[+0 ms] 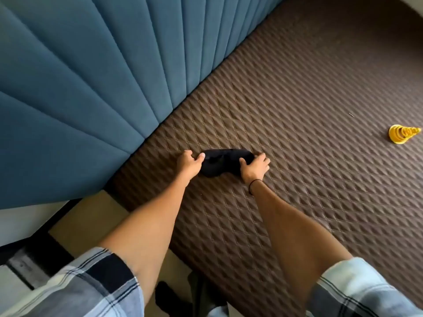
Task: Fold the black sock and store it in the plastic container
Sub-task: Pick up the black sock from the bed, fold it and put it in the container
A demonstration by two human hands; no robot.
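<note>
The black sock (223,161) lies bunched on the brown quilted bed surface (309,88), close to the blue headboard. My left hand (188,163) grips its left end, thumb on top of the fabric. My right hand (255,167) holds the right end, fingers curled over the sock's edge; a thin dark band sits on that wrist. Both arms reach forward from plaid rolled sleeves. No plastic container is in view.
A blue padded headboard (91,88) with vertical channels runs along the left and back. A small yellow cone-shaped plastic object (401,133) lies on the bed at the far right. A tan bed-frame edge (91,220) and the floor show at lower left.
</note>
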